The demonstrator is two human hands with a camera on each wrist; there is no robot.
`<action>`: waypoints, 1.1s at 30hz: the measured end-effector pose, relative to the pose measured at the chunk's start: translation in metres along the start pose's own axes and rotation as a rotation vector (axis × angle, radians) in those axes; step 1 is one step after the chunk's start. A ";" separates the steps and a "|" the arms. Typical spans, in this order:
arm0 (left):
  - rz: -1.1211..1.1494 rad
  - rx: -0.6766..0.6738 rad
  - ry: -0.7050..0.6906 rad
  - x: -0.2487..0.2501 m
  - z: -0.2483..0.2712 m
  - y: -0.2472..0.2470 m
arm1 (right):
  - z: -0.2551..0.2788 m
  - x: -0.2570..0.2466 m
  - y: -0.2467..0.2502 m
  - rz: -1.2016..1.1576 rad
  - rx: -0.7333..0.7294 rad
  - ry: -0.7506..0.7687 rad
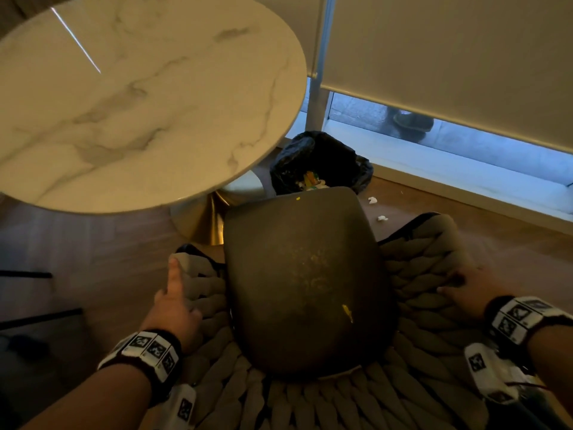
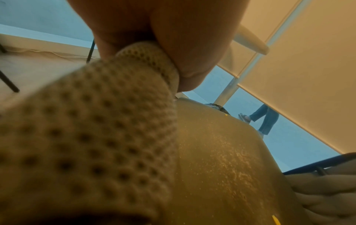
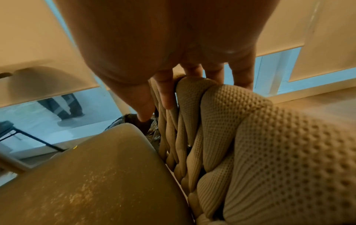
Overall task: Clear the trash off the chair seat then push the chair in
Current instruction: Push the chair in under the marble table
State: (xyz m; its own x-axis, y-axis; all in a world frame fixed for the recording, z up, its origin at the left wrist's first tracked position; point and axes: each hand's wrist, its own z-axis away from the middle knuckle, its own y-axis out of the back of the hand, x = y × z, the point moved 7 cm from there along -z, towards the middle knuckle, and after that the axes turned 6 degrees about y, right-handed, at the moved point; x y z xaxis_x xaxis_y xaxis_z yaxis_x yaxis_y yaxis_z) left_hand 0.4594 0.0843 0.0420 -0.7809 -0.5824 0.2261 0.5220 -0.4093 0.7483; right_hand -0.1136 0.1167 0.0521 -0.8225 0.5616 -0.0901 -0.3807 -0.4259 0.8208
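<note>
The chair's dark seat [image 1: 310,274] fills the middle of the head view, ringed by a beige woven back and arms. A yellow scrap [image 1: 347,312] lies on the seat's near right. A tiny yellow bit [image 1: 298,198] sits at its far edge, and fine crumbs [image 1: 310,265] dust the middle. My left hand [image 1: 176,293] grips the left woven arm [image 2: 96,137], thumb stretched along it. My right hand [image 1: 465,287] holds the right woven arm [image 3: 269,152], its fingers [image 3: 165,94] curled over the braids.
A black-lined bin [image 1: 319,162] holding rubbish stands just beyond the seat's far edge. The round marble table [image 1: 139,103] on a gold base [image 1: 204,221] is to the far left. Two white paper bits [image 1: 372,199] lie on the wood floor. A window with lowered blinds runs behind.
</note>
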 end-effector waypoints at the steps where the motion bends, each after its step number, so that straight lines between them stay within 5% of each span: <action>1: -0.001 0.004 0.008 -0.010 0.001 0.004 | 0.003 -0.005 -0.004 0.005 -0.012 -0.001; 19: 0.075 0.130 0.204 -0.229 -0.039 0.091 | 0.064 -0.230 -0.072 0.345 -0.171 0.375; 33: -0.018 0.152 0.090 -0.167 -0.146 0.152 | -0.029 -0.296 -0.043 0.355 -0.035 0.390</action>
State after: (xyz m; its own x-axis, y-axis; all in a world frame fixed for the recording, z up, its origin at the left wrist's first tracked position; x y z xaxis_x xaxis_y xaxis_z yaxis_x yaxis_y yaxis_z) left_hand 0.7193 0.0171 0.0266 -0.7521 -0.6393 0.1599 0.4448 -0.3134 0.8390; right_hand 0.1335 -0.0518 0.0272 -0.9969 0.0758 -0.0189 -0.0589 -0.5691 0.8202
